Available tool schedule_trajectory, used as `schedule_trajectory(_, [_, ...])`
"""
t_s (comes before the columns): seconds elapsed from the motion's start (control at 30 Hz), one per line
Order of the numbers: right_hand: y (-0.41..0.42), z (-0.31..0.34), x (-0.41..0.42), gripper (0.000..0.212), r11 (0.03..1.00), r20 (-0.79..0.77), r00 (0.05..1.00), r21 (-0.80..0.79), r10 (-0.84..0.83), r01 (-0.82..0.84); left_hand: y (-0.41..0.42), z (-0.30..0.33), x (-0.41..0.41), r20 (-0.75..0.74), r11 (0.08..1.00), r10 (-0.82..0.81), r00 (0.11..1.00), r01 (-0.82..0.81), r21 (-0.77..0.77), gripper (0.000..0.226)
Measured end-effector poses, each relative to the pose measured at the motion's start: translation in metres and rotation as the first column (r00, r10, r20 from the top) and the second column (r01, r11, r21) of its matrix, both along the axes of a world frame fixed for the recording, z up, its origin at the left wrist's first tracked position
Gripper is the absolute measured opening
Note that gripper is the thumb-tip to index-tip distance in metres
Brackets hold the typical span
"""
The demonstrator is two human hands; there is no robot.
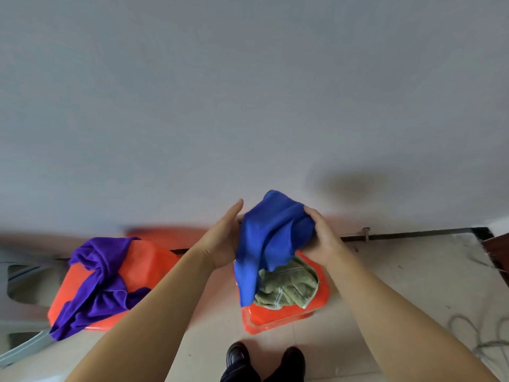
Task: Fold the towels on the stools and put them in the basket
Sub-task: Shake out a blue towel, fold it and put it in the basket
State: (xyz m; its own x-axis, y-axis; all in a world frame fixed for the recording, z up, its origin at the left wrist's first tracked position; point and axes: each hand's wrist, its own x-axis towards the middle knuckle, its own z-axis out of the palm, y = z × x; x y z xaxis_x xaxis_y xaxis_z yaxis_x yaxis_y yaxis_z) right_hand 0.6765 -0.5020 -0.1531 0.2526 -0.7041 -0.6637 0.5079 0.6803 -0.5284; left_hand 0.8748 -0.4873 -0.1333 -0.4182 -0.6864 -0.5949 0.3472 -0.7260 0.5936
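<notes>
Orange plastic dominated the lower half of the view: two stools stood on the pale floor against the wall, the left stool and the right stool near each other, each serving as a waist-low perch for unfolded laundry. Three towels could be counted. A purple towel lay crumpled over the left stool, one end trailing off its front edge — untouched, it seemed, and waiting its turn. A blue towel hung bunched in the air above the right stool, lifted clear so that it could be shaken out and squared, I judged, before folding. Beneath it an olive-green towel sat rumpled on the seat. The right hand gripped the blue cloth, fingers curled over its upper edge; the left hand lay flat and straight-fingered against its other side, steadying rather than clutching. No basket showed anywhere in view — so the fold came first, and none of the three looked folded yet.
</notes>
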Motion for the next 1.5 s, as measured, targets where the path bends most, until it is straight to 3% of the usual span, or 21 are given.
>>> schedule_trajectory(0.07, [-0.011, 0.023, -0.005, 0.030, 0.999, -0.067, 0.997, -0.033, 0.031, -0.033, -0.005, 0.007, 0.002, 0.015, 0.999, 0.022, 1.000, -0.022, 0.041, 0.063])
schedule_trajectory(0.13, [-0.015, 0.047, -0.003, 0.037, 0.990, -0.098, 0.986, -0.021, 0.137, -0.140, -0.008, 0.018, -0.003, 0.104, 1.000, -0.020, 0.994, 0.020, -0.003, 0.050])
schedule_trajectory(0.27, [-0.019, 0.071, -0.018, 0.032, 0.933, -0.235, 0.909, -0.019, 0.345, -0.359, -0.024, 0.041, -0.005, 0.077, 0.952, 0.239, 0.968, -0.218, -0.216, 0.025])
schedule_trajectory(0.37, [-0.024, 0.075, -0.040, 0.009, 0.956, -0.304, 0.916, -0.052, 0.261, -0.290, -0.033, 0.060, 0.008, 0.055, 0.858, 0.478, 0.877, -0.452, -0.244, 0.021])
schedule_trajectory(0.47, [-0.027, 0.080, -0.057, 0.017, 0.968, -0.389, 0.898, -0.054, 0.205, -0.244, -0.041, 0.072, 0.019, 0.094, 0.806, 0.556, 0.826, -0.509, -0.303, 0.020])
schedule_trajectory(0.53, [-0.031, 0.085, -0.061, 0.027, 0.947, -0.564, 0.789, -0.038, 0.243, -0.319, -0.046, 0.079, 0.023, 0.135, 0.796, 0.571, 0.810, -0.505, -0.334, 0.020])
schedule_trajectory(0.63, [-0.043, 0.078, -0.068, 0.023, 0.936, -0.800, 0.554, 0.026, 0.231, -0.352, -0.050, 0.089, 0.020, 0.159, 0.771, 0.599, 0.785, -0.511, -0.381, 0.018])
schedule_trajectory(0.77, [-0.057, 0.068, -0.085, 0.016, 0.982, -0.891, 0.441, 0.022, 0.105, -0.189, -0.052, 0.097, 0.023, 0.219, 0.771, 0.610, 0.762, -0.506, -0.386, 0.016])
schedule_trajectory(0.87, [-0.057, 0.075, -0.091, 0.022, 0.989, -0.875, 0.475, 0.031, 0.097, -0.146, -0.057, 0.099, 0.035, 0.369, 0.845, 0.515, 0.774, -0.384, -0.373, 0.015])
schedule_trajectory(0.97, [-0.056, 0.084, -0.093, 0.023, 0.996, -0.846, 0.532, -0.018, 0.033, -0.091, -0.057, 0.102, 0.043, 0.483, 0.927, 0.365, 0.796, -0.265, -0.264, 0.020])
schedule_trajectory(1.1, [-0.062, 0.085, -0.108, 0.037, 0.991, -0.864, 0.492, -0.131, -0.108, -0.011, -0.051, 0.104, 0.053, 0.588, 0.976, 0.183, 0.788, -0.075, -0.203, 0.036])
schedule_trajectory(1.27, [-0.071, 0.098, -0.115, 0.035, 0.965, -0.824, 0.518, -0.261, -0.230, 0.015, -0.048, 0.095, 0.059, 0.711, 0.946, 0.288, 0.641, -0.078, -0.313, 0.027])
schedule_trajectory(1.37, [-0.074, 0.111, -0.110, 0.028, 0.948, -0.784, 0.558, -0.318, -0.273, 0.017, -0.050, 0.094, 0.061, 0.751, 0.953, 0.261, 0.606, -0.038, -0.301, 0.031])
schedule_trajectory(1.43, [-0.077, 0.118, -0.110, 0.024, 0.942, -0.737, 0.611, -0.334, -0.289, 0.043, -0.050, 0.094, 0.065, 0.732, 0.985, 0.116, 0.672, 0.015, -0.170, 0.034])
schedule_trajectory(1.5, [-0.080, 0.122, -0.113, 0.017, 0.936, -0.689, 0.655, -0.342, -0.311, 0.084, -0.047, 0.092, 0.072, 0.585, 0.993, -0.046, 0.810, 0.101, -0.062, 0.029])
